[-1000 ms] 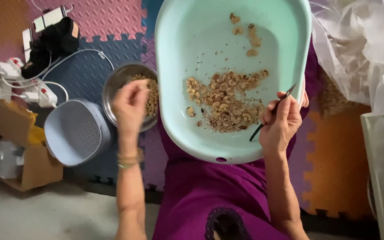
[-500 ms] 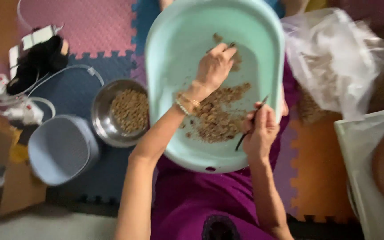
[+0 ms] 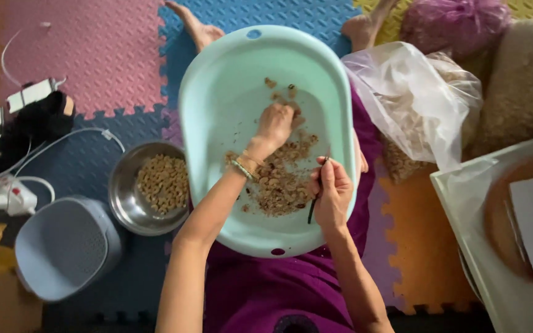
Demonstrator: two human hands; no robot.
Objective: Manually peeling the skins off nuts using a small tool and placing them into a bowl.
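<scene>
A pale green plastic basin [image 3: 217, 105] rests on my lap, with a heap of cashew nuts and brown skin bits [image 3: 282, 182] at its bottom. My left hand [image 3: 276, 123] reaches into the basin, fingers curled down onto a few nuts at the far side of the heap; whether it grips one is hidden. My right hand [image 3: 331, 191] rests at the basin's near right rim, shut on a thin dark knife [image 3: 316, 200] that points down. A steel bowl [image 3: 124, 200] of peeled cashews sits on the mat to the left.
A grey plastic strainer basket [image 3: 63, 246] lies left of the steel bowl. Cables, chargers and a black item [image 3: 32, 126] are at far left. A clear plastic bag [image 3: 414, 102] of nuts, a sack and a white tray [image 3: 464, 216] stand at right. Bare feet show beyond the basin.
My left hand left the steel bowl, crossed into the basin and settled on nuts at the far side. The view tilted, shifting everything down and left. My right hand kept the knife.
</scene>
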